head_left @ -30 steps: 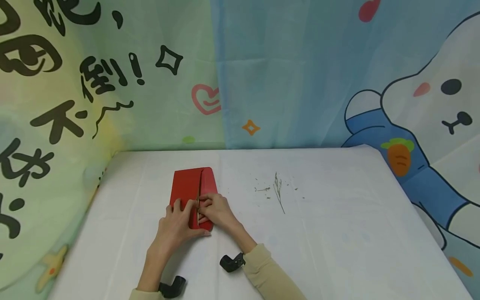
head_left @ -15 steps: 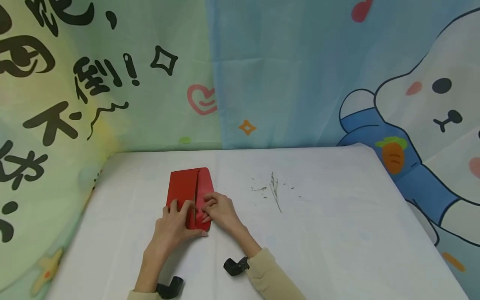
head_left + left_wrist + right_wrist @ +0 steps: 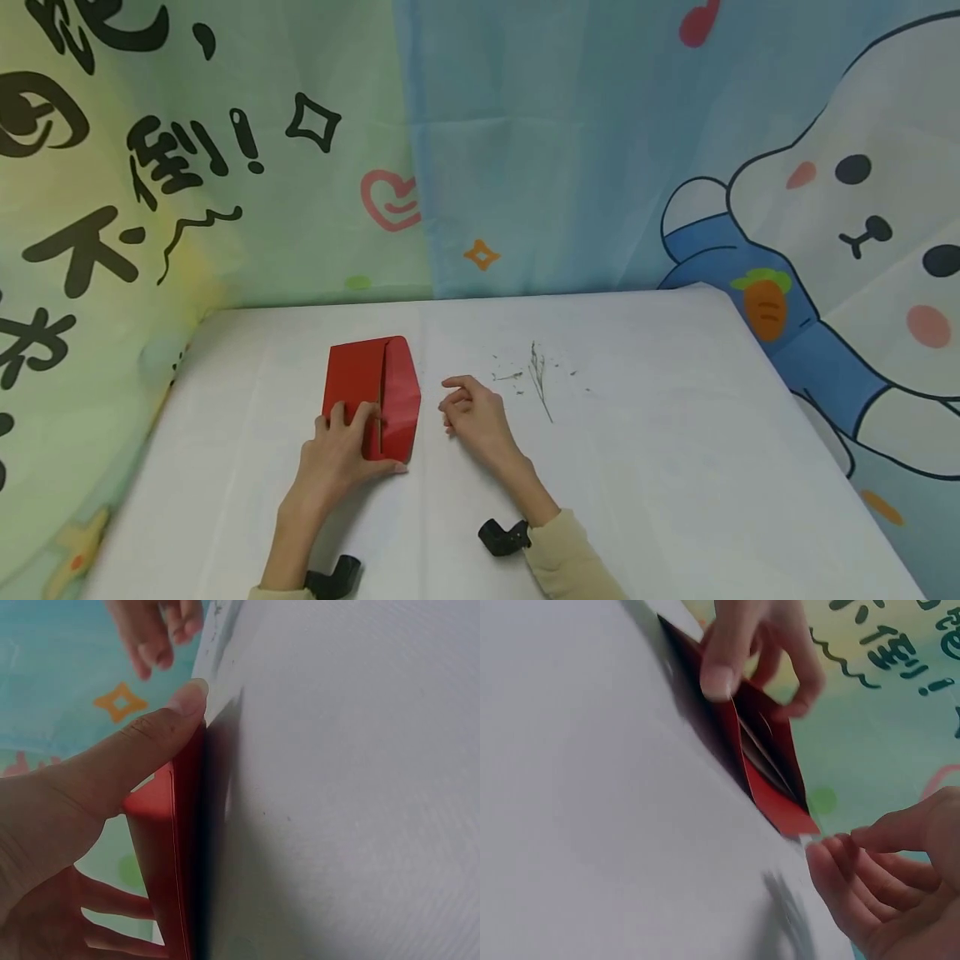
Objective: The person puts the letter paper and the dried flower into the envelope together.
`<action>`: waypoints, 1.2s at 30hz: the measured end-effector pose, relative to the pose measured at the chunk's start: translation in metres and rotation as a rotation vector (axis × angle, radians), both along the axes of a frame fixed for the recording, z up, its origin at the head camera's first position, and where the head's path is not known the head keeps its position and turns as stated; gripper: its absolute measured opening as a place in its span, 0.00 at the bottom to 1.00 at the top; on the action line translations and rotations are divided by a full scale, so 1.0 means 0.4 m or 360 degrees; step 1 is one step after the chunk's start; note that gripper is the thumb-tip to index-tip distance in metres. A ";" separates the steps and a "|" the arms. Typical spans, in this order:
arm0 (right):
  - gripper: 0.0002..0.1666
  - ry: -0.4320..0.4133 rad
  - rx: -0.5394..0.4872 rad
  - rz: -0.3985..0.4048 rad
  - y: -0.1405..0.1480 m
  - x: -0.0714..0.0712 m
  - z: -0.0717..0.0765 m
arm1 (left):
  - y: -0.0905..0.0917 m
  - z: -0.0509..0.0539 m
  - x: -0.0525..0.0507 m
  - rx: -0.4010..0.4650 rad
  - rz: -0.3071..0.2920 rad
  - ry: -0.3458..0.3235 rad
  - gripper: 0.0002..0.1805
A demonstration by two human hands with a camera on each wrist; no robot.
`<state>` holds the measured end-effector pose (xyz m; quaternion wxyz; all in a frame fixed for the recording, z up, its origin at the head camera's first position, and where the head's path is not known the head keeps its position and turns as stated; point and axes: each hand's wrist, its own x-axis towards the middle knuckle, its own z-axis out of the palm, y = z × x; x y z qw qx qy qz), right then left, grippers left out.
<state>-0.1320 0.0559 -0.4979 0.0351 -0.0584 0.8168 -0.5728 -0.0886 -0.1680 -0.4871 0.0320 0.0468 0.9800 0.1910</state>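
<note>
A red envelope (image 3: 356,379) lies on the white table with its lighter red flap (image 3: 401,400) folded out to the right. My left hand (image 3: 337,450) grips it at the near end, thumb on the lower edge and fingers by the opening. Seen from the right wrist, the envelope (image 3: 784,810) gapes, and pale edges of something flat show inside. My right hand (image 3: 480,417) hovers to the right of the flap, apart from it. Its fingers are loosely bent, and I see nothing held in them. Past that hand lies a thin dried sprig (image 3: 538,379).
Small dry crumbs and a short twig (image 3: 508,377) are scattered around the sprig on the white tablecloth (image 3: 637,467). A printed cloth backdrop (image 3: 525,167) hangs behind and to the left. Each wrist wears a black camera (image 3: 504,537).
My right hand has let go of the envelope's opening and moved right, off the flap. The left hand keeps its grip on the envelope. The head view has turned slightly right.
</note>
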 end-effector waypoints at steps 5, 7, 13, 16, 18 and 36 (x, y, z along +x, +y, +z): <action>0.17 0.0155 0.0320 -0.0197 0.057 -0.005 0.000 | -0.002 0.002 0.000 0.0006 -0.0001 -0.0011 0.44; 0.16 0.0169 0.0458 -0.0301 0.077 -0.007 0.003 | -0.002 0.004 0.001 0.0004 -0.0001 -0.0019 0.44; 0.14 0.0168 0.0734 -0.0581 0.135 -0.008 0.011 | 0.000 0.008 0.001 0.0004 -0.0010 -0.0016 0.43; 0.13 0.0159 0.0798 -0.0679 0.160 -0.013 0.005 | 0.000 0.009 0.001 0.0002 -0.0013 -0.0018 0.44; 0.13 0.0124 0.0831 -0.0711 0.174 -0.016 0.001 | 0.001 0.009 0.001 -0.0002 -0.0015 -0.0015 0.44; 0.27 0.0003 0.1049 -0.0680 0.214 -0.045 -0.023 | -0.002 0.006 -0.001 0.0008 -0.0013 0.0006 0.43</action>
